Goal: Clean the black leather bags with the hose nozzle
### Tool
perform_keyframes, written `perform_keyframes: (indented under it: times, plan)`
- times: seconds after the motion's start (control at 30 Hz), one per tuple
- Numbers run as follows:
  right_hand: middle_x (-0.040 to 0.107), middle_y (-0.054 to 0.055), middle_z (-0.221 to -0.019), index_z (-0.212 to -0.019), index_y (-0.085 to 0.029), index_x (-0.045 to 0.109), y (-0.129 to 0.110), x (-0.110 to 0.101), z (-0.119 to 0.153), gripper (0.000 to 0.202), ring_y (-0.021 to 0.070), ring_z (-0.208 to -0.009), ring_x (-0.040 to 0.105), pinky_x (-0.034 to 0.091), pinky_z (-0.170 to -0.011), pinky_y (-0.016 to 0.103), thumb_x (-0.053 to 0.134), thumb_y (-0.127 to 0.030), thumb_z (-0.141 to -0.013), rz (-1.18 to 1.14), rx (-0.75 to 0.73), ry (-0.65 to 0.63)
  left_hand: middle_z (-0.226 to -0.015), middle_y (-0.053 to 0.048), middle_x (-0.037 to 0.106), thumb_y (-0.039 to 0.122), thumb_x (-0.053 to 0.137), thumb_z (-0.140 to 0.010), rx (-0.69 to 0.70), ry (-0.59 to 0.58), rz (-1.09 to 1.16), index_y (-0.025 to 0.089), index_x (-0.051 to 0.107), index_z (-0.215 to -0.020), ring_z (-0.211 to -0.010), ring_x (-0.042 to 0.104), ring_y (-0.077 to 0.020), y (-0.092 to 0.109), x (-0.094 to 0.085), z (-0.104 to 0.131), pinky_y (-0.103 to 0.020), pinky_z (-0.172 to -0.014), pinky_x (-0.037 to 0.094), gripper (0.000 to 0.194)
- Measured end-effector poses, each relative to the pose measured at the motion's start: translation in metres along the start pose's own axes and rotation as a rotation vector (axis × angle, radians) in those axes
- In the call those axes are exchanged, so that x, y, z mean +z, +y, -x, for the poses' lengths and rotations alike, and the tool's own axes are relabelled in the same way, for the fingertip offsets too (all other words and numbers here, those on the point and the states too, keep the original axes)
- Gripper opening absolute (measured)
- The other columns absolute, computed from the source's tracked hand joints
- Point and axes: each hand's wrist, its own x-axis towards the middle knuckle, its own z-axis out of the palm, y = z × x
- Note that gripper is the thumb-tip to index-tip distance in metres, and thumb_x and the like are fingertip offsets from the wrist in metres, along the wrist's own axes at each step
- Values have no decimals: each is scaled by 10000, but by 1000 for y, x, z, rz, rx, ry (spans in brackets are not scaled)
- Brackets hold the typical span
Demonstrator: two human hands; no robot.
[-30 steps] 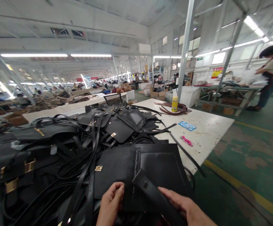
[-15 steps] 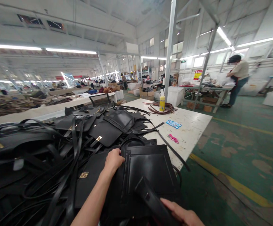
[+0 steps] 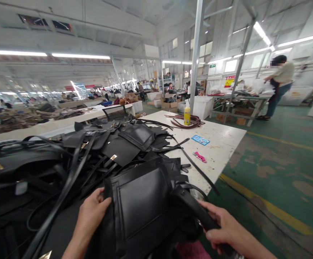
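A black leather bag [image 3: 142, 201] lies tilted in front of me, a stitched rectangular panel facing up. My left hand [image 3: 93, 210] pinches its left edge between thumb and fingers. At the lower right, my right hand [image 3: 222, 228] is wrapped around a thick black handle [image 3: 196, 208], which extends over the bag's right side. Beneath and to the left is a heap of similar black bags [image 3: 124, 149] with long straps and gold-coloured clasps. The bag's underside is hidden.
On the white table [image 3: 226, 138] are a yellow bottle [image 3: 187, 115], coiled brown straps [image 3: 178, 121], a blue-and-white card [image 3: 200, 140] and a pink-handled cutter [image 3: 199, 157]. A metal post [image 3: 196, 54] rises behind. A person [image 3: 280, 82] stands at another table, right.
My left hand has moved left and down, with the bag's left edge now in its grip. The bag has turned and shifted left; my right hand has moved right with the handle.
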Motion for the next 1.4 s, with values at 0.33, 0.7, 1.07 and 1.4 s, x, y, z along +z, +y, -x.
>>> perform_keyframes:
  times: [0.33,0.7,1.07,1.4]
  plan:
    - [583,-57,-567,-1311,-183,284,-44,2,-66,769,119,-404,540,440,-376,209,604,-176,-612,31,-107,38,-543,32,521,358,440,-653,-70,-73,-167,183,540,-986,-596,562,-186,8,3,3,-259,-542,371,390]
    - [598,6,-820,-1325,-272,267,-32,-24,26,843,112,-442,590,474,-364,175,571,-95,-560,-40,125,-165,-1171,-107,500,521,374,-712,82,-85,-299,162,459,-1172,-1080,469,-277,-24,-3,-27,-381,-875,376,589]
    - [613,-17,-666,-1325,-183,252,-25,2,-36,771,117,-421,546,450,-373,202,590,-179,-632,12,-70,-8,-1043,-85,576,544,396,-717,134,32,-271,151,535,-992,-978,538,-229,-34,5,-17,-307,-847,395,500]
    - [589,14,-829,-1343,-228,207,-20,-19,20,849,108,-437,574,462,-358,180,607,-190,-595,-24,102,-155,-1005,-60,619,562,453,-673,64,-4,-175,180,560,-964,-901,576,-222,-34,5,-18,-290,-812,408,492]
